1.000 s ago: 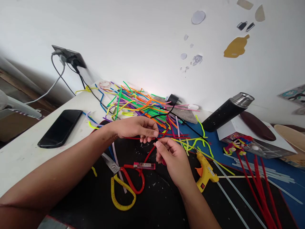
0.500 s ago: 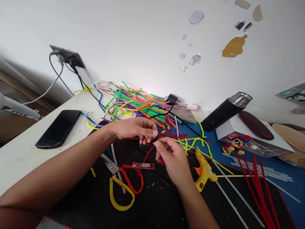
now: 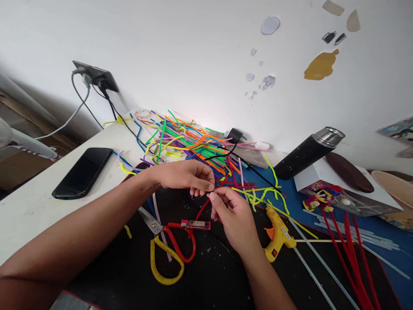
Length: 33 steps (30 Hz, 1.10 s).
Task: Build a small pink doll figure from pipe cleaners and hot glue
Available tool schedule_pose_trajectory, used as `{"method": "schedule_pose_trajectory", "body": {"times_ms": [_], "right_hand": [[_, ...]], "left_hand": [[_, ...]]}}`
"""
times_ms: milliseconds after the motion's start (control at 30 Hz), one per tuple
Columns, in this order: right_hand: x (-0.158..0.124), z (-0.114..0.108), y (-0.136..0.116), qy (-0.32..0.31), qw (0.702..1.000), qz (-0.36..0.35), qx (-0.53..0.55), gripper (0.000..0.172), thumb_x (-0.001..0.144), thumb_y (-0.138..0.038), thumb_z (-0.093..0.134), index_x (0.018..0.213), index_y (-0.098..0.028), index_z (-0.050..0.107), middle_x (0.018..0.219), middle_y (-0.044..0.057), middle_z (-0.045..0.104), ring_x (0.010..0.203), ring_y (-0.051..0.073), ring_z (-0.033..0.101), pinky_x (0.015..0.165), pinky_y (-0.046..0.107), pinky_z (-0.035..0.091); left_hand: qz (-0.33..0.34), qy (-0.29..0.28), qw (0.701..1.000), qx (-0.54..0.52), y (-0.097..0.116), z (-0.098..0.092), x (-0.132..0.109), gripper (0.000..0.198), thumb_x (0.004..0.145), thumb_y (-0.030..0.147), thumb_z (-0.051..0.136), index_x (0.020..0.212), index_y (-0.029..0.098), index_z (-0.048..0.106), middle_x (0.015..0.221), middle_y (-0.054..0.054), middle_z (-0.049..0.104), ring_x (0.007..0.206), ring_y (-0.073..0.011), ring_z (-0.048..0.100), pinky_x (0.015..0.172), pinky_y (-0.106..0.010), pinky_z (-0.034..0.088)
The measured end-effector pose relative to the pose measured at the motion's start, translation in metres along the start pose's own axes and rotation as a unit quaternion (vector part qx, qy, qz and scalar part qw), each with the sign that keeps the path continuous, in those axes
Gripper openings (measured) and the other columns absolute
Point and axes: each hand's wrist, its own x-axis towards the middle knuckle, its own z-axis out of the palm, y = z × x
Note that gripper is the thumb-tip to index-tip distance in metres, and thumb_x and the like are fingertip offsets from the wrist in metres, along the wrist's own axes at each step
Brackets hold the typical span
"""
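My left hand is closed in a pinch above the black mat. Just to its right, the thumb and fingers of my right hand are pressed together too. The fingertips of both hands nearly meet over something small and dark, too tiny to make out. A red pipe cleaner runs beneath the fingers. Below the hands lie a red lighter and scissors with one yellow and one red handle. A yellow glue gun rests to the right of my right hand.
Behind the hands spreads a pile of colourful pipe cleaners. A phone lies at left. On the right are a black flask, a white box, a small colourful figure, clear glue sticks and red pipe cleaners.
The whole view has shifted slightly, so the surroundings sit a little further right. Both hands keep nearly the same pinching pose, with only small movement at the fingertips.
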Motion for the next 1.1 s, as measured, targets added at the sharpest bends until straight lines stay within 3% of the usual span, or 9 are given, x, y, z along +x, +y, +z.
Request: {"method": "schedule_pose_trajectory", "body": {"times_ms": [300, 1100], "right_hand": [[0.002, -0.002, 0.0018, 0.014, 0.999, 0.005, 0.028, 0.037, 0.092, -0.055, 0.071, 0.095, -0.019, 0.074, 0.06, -0.003, 0.058, 0.053, 0.014, 0.055, 0.051, 0.024, 0.047], [0.0014, 0.0008, 0.0016, 0.003, 0.999, 0.011, 0.03, 0.033, 0.09, -0.052, 0.073, 0.087, -0.019, 0.07, 0.059, -0.004, 0.058, 0.052, 0.012, 0.052, 0.051, 0.024, 0.045]], "left_hand": [[0.021, 0.044, 0.999, -0.025, 0.0039, -0.0036, -0.004, 0.032, 0.088, 0.046, 0.078, 0.084, 0.016, 0.068, 0.073, 0.001, 0.066, 0.062, -0.0112, 0.059, 0.059, -0.022, 0.047], [0.01, 0.033, 0.999, -0.012, 0.0005, 0.0001, -0.0002, 0.033, 0.089, 0.048, 0.078, 0.087, 0.017, 0.068, 0.074, 0.001, 0.066, 0.063, -0.012, 0.06, 0.06, -0.023, 0.048]]}}
